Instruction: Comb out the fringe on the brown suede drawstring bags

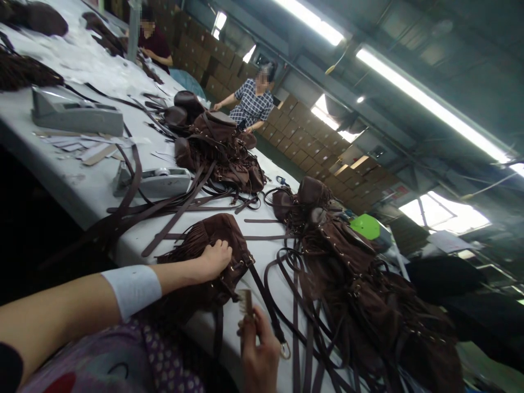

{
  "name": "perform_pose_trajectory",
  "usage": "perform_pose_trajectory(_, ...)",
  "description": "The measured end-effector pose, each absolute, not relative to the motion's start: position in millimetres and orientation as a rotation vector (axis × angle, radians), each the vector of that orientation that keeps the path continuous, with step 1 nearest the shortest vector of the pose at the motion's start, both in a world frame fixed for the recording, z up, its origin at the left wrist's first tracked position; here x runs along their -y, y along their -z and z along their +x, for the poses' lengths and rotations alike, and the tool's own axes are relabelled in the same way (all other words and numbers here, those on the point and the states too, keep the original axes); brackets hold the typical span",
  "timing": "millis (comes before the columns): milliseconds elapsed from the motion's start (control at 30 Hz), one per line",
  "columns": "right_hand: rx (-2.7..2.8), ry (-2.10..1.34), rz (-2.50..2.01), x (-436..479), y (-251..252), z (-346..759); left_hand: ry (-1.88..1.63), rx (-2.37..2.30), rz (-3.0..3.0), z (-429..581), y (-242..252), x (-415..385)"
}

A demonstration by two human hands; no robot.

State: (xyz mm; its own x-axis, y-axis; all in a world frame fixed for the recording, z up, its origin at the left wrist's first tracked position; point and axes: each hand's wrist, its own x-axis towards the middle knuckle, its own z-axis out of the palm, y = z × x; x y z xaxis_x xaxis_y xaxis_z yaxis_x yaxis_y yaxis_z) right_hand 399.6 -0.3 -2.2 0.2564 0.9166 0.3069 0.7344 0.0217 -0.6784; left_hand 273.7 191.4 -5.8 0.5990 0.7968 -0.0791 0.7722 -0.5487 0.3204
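A dark brown fringed bag (223, 228) lies on the white tabletop in front of me, its fringe spread toward the left. My left hand (216, 259) rests on top of it with fingers curled into the fabric. Just right of the bag, my right hand (260, 352) is closed around a comb (246, 301), teeth facing left toward the bag. Beside that hand runs a dark strap (265, 297) from the bag, ending in a metal ring. A white band is wrapped round my left forearm.
Brown bags with tangled straps are heaped at right (347, 262) and at the table's middle (221, 147). Two grey tape dispensers (77, 112) (155, 181) stand at left near paper strips (88, 147). Two people work farther along; stacked cartons (295, 131) line the back.
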Motion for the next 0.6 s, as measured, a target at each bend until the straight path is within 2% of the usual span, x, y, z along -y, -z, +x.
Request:
perform_pose_trajectory(200, 1.355, -0.597, -1.811, -69, -34, 426, -0.1, -1.176, 2.555, 251, -4, -204)
perform_pose_trajectory(400, 1.644, -0.627, -1.777, -126, -31, 408, -0.102, -1.159, 2.484, 232, -26, -212)
perform_pose_trajectory(600, 1.718, -0.748, -1.735, -130, -35, 383, -0.161, -1.192, 2.323, 245, -53, -230)
